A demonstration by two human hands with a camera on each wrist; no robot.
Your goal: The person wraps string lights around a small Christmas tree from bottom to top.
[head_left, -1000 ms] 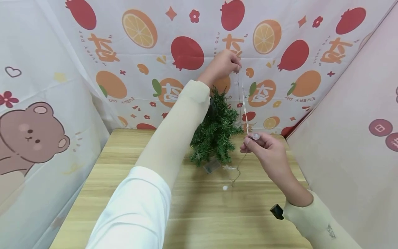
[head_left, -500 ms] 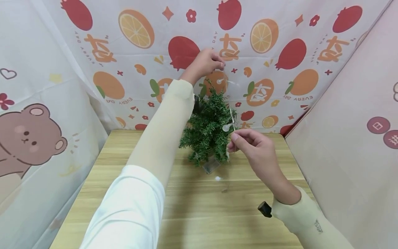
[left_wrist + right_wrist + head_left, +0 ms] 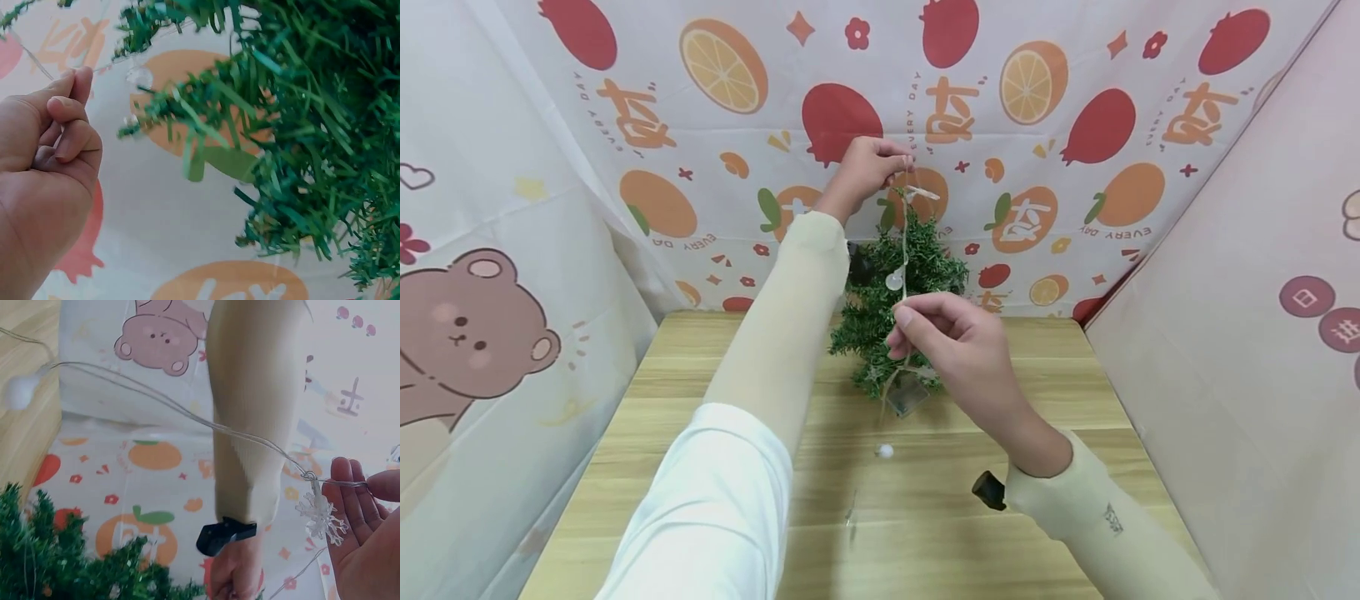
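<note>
A small green artificial Christmas tree [image 3: 887, 325] stands at the back of the table. Above its top, in the head view, my left hand [image 3: 863, 173] pinches the thin wire of a string of lights [image 3: 905, 242]. Lower down, in front of the tree, my right hand [image 3: 966, 354] pinches the same string between thumb and forefinger. A round bulb [image 3: 894, 279] hangs on the stretch between both hands. In the right wrist view a clear snowflake [image 3: 322, 515] dangles beside the right fingers, with a white ball bulb [image 3: 20, 392] further along. Branches hide part of the wire.
By the foot of the tree lies a small clear box [image 3: 908, 395]. A white ball [image 3: 885, 451] of the string shows over the wooden table [image 3: 700, 467]. Fruit-printed cloth [image 3: 850, 50] hangs close behind the tree, with more cloth at both sides.
Both hands have moved left, from right of the tree to in front of and above it, carrying the string of lights. The grip of both hands on the wire looks unchanged.
</note>
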